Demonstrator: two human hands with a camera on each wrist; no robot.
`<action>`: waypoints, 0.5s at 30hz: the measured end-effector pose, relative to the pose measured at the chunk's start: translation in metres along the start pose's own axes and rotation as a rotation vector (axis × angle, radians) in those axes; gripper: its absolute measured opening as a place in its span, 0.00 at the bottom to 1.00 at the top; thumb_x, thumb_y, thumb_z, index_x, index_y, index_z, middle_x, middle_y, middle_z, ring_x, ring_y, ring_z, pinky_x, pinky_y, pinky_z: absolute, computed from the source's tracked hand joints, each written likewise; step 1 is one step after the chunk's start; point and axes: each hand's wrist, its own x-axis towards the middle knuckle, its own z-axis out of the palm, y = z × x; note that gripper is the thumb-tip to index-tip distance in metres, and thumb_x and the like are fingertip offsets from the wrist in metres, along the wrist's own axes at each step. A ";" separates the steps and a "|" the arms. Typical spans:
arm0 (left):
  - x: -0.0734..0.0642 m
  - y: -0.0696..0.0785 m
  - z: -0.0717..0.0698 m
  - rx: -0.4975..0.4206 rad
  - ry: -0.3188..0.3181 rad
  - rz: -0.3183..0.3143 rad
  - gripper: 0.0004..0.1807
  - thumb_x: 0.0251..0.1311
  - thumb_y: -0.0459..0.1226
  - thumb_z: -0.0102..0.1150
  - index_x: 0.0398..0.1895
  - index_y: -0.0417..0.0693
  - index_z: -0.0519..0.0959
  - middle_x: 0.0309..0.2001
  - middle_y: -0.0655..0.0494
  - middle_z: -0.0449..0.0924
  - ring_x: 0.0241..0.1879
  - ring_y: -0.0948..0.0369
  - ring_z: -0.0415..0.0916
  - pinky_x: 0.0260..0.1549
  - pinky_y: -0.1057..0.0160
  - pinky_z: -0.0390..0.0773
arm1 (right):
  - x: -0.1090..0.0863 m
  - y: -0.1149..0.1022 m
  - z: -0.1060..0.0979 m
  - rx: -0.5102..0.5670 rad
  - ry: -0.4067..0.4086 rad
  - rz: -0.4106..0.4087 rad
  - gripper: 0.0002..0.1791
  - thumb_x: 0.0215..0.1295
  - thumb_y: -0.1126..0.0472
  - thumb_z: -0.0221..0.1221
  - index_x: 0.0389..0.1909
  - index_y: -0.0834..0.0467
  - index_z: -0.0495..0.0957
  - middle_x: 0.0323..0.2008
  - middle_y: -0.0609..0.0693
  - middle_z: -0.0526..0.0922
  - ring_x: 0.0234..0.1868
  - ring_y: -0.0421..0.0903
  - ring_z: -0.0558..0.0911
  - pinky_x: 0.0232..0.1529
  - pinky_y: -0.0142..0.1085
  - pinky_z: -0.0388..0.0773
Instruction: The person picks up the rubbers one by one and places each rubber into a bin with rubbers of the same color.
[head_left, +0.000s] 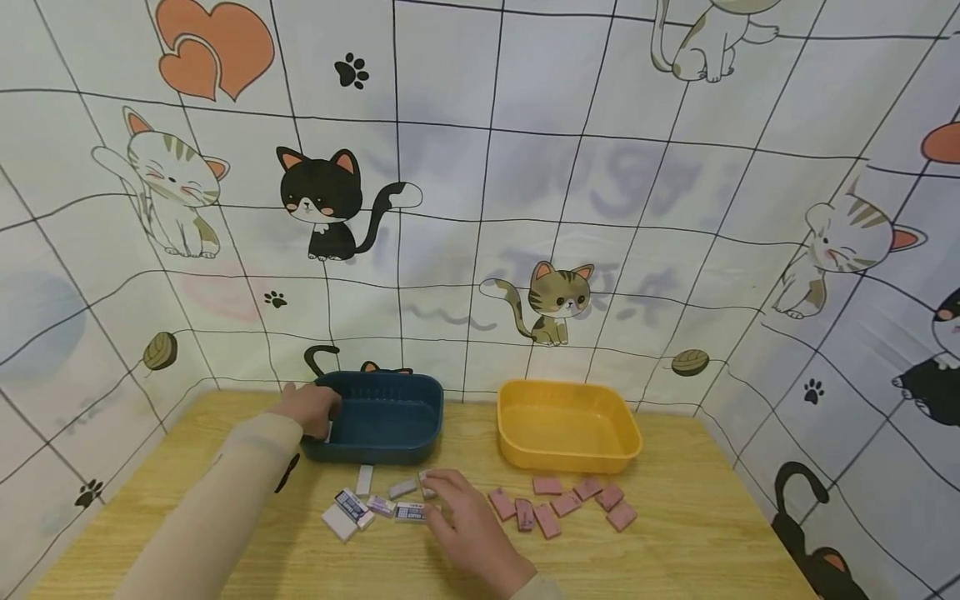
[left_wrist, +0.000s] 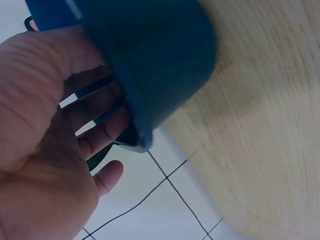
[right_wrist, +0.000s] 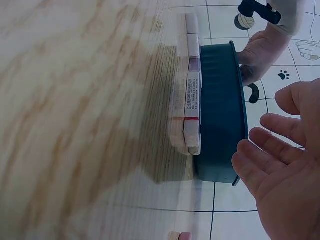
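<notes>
My left hand (head_left: 309,408) reaches over the left rim of a dark blue plastic basket (head_left: 382,454). In the left wrist view its fingers (left_wrist: 107,127) bend loosely past the basket rim; the thumb and fingertips inside are hidden, so I cannot tell whether they hold anything. A small pale patch shows beneath that hand in the head view. My right hand (head_left: 472,529) hovers beside several white erasers (head_left: 341,523), some in printed sleeves, in front of the blue basket. The right wrist view shows its fingers (right_wrist: 270,145) spread loosely with nothing between them.
A yellow plastic basket (head_left: 570,458) stands to the right of the blue one. Several pink erasers (head_left: 566,503) lie scattered before it on the wooden table (head_left: 675,558). A cat-printed sheet (head_left: 450,183) hangs behind and along both sides.
</notes>
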 end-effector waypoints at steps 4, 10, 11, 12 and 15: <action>-0.003 0.006 -0.010 -0.026 0.010 0.011 0.18 0.52 0.28 0.67 0.49 0.42 0.85 0.47 0.45 0.87 0.50 0.41 0.79 0.54 0.32 0.67 | 0.000 0.001 -0.002 -0.013 0.001 0.005 0.17 0.76 0.63 0.56 0.61 0.60 0.80 0.62 0.54 0.79 0.61 0.49 0.81 0.59 0.44 0.81; -0.006 0.009 -0.020 -0.078 -0.011 0.047 0.19 0.59 0.34 0.66 0.54 0.37 0.83 0.52 0.41 0.84 0.53 0.40 0.80 0.56 0.33 0.71 | -0.001 0.004 -0.004 -0.016 -0.001 0.022 0.17 0.77 0.63 0.55 0.61 0.62 0.80 0.61 0.56 0.80 0.61 0.49 0.81 0.58 0.44 0.81; -0.008 0.009 -0.022 -0.088 -0.016 0.049 0.20 0.60 0.34 0.65 0.55 0.36 0.82 0.52 0.40 0.84 0.53 0.40 0.80 0.56 0.35 0.73 | -0.002 0.005 -0.004 -0.019 0.000 0.021 0.17 0.77 0.63 0.55 0.61 0.62 0.80 0.61 0.56 0.80 0.61 0.49 0.81 0.58 0.45 0.81; -0.009 0.010 -0.023 -0.097 -0.019 0.051 0.20 0.61 0.35 0.65 0.55 0.35 0.82 0.53 0.40 0.84 0.53 0.40 0.80 0.56 0.36 0.74 | -0.002 0.006 -0.005 -0.018 -0.001 0.028 0.17 0.77 0.63 0.55 0.60 0.63 0.80 0.60 0.56 0.81 0.61 0.49 0.81 0.59 0.45 0.81; -0.016 0.015 -0.026 -0.125 -0.022 0.054 0.20 0.63 0.35 0.63 0.57 0.33 0.80 0.54 0.38 0.83 0.54 0.40 0.80 0.53 0.40 0.79 | -0.005 0.009 -0.006 -0.017 0.003 0.043 0.16 0.76 0.64 0.55 0.59 0.64 0.81 0.60 0.56 0.81 0.61 0.50 0.81 0.60 0.46 0.80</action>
